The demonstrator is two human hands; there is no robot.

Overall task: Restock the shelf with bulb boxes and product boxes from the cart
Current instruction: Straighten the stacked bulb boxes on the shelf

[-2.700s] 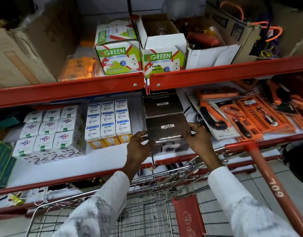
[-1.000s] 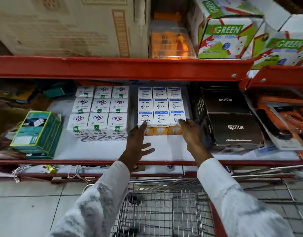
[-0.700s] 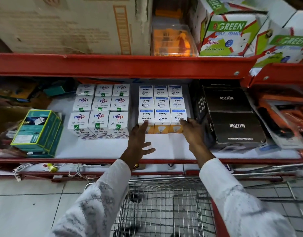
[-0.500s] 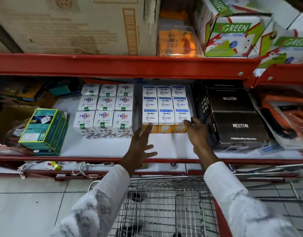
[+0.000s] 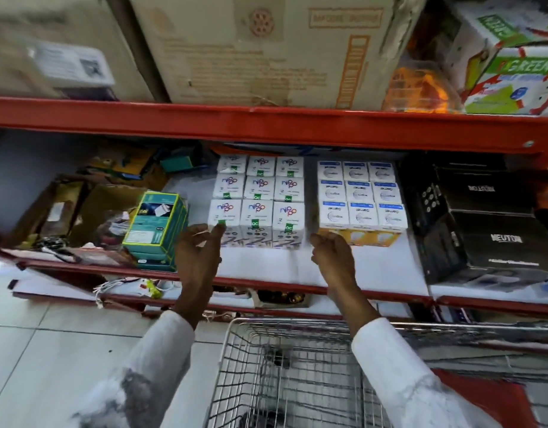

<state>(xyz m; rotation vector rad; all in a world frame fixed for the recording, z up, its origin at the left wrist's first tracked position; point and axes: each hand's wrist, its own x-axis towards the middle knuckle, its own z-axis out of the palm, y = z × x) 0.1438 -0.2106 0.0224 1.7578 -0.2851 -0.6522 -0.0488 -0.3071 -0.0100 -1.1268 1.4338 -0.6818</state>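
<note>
On the white middle shelf stands a block of white bulb boxes with green marks, and to its right a block of white-and-blue bulb boxes with yellow fronts. My left hand is open, fingers at the front left corner of the green-marked block. My right hand is open just in front of the gap between the two blocks. Neither hand holds anything. Black product boxes are stacked at the right. The wire cart is below me.
A green box stack sits left of the bulb boxes. Open cartons with loose items fill the far left. Big cardboard boxes and a green-white box rest on the red upper shelf.
Both hands have shifted left, from the sides of the blue bulb boxes to the green-marked block. The view has swung left too. Before that, both hands set down a black box.
</note>
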